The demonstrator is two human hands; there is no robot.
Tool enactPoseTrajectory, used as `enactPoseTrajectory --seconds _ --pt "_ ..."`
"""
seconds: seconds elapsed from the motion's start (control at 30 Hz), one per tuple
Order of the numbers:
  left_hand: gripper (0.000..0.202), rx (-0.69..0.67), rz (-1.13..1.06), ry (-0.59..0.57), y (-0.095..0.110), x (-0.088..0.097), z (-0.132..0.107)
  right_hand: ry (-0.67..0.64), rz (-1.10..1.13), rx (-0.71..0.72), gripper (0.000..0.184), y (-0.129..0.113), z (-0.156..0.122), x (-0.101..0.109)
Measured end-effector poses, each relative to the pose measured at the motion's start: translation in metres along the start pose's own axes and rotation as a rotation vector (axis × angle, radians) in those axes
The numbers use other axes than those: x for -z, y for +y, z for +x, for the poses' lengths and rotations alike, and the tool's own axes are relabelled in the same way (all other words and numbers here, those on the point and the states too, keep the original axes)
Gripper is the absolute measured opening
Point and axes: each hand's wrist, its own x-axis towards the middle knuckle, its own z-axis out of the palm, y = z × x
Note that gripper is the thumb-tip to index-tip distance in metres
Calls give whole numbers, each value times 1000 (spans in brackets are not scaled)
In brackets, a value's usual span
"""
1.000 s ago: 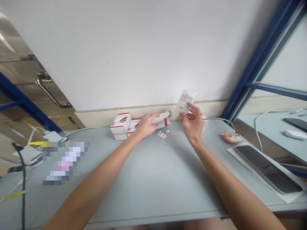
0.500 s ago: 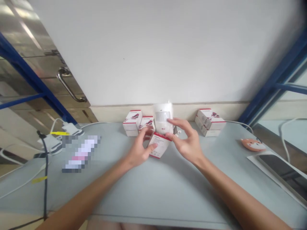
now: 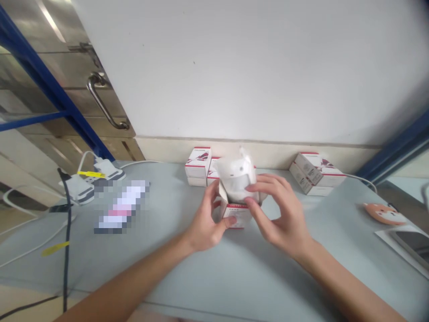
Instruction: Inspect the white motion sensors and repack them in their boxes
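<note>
A white motion detector [image 3: 236, 173], apparently in a clear plastic bag, stands partly inside an open red-and-white carton [image 3: 238, 215]. Its lower end is hidden by the carton walls. My left hand [image 3: 209, 223] grips the carton from the left, thumb across the front face and fingers behind the side. With thumb and fingertips, my right hand [image 3: 279, 210] pinches the detector's right side just above the carton's rim. The carton is nearly upright over the grey table [image 3: 187, 273].
Closed red-and-white boxes [image 3: 198, 163] are stacked behind, and more boxes [image 3: 315, 172] stand at the back right. To the left lie a blurred-out phone-like object [image 3: 122, 208], power strips [image 3: 80, 190] and cables. An orange animal-faced item [image 3: 384, 213] and a dark tablet-like device [image 3: 412, 246] lie right.
The view has shifted, so the wall boxes appear further right. The carton has gone from tilted to nearly upright, and the detector now leans with its top showing more. Both hands keep their hold.
</note>
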Motion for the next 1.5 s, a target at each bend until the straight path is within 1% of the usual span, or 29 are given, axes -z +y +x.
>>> enactPoseTrajectory --seconds 0.07,0.13,0.23,0.3,0.4,0.43,0.47,0.53,0.63,0.7,0.8,0.9,0.97,1.03,1.1,1.13,1.17,1.2,1.27,1.33,1.4,1.43,1.5 --pt "84 -8 6 -35 2 -3 -4 7 11 -38 25 0 -1 2" --pt "84 -37 17 -49 3 -6 -5 -16 40 -56 19 1 -1 5" --pt "89 -54 26 -49 3 -6 -5 -81 9 -27 16 2 -3 6" --pt "93 -41 27 -46 5 -5 -5 -76 -55 18 27 3 -6 2" --pt "96 -46 40 -45 7 -4 -5 -17 -62 52 56 4 -10 -4" --pt "96 -51 44 -47 7 -4 -5 -23 -61 50 61 5 -11 -4" --pt "96 -56 50 -50 7 -4 -5 -37 -70 46 62 5 -10 -4" --pt "96 -64 71 -54 5 -4 -6 -50 -119 49 52 6 -8 -2" --pt "96 -84 141 -55 1 -2 -8 -6 -180 66 27 4 -3 6" --pt "93 -113 198 -62 -1 0 -10 -5 -222 99 18 2 0 10" --pt "87 -187 264 -65 -1 1 -10 -72 -277 172 9 -2 2 12" --pt "81 -260 295 -47 3 -1 -8 -131 -299 209 10 -3 2 13" --pt "75 -297 307 -32 4 -3 -5 -96 -299 233 13 2 2 16" --pt "69 -330 336 5 3 -4 -3 18 -288 224 22 11 5 20" --pt "67 -358 383 67 -1 -4 -2 157 -279 126 27 25 7 23" --pt "67 -363 404 106 -3 -3 -1 188 -282 49 26 34 8 23" --pt "67 -355 417 141 -5 -3 -1 176 -294 -30 24 43 8 23" --pt "67 -337 419 169 -7 -2 -1 119 -320 -102 21 52 7 21" --pt "66 -283 405 208 -9 -2 -1 -99 -418 -200 16 69 2 15" --pt "66 -247 401 226 -10 -3 -1 -301 -533 -259 15 82 -8 7" --pt "67 -270 422 237 -10 -5 -2 -430 -591 -298 18 89 -16 -1" --pt "69 -297 436 236 -10 -6 -3 -470 -597 -312 17 90 -19 -4" --pt "73 -367 466 228 -11 -6 -3 -523 -587 -338 11 89 -21 -7"
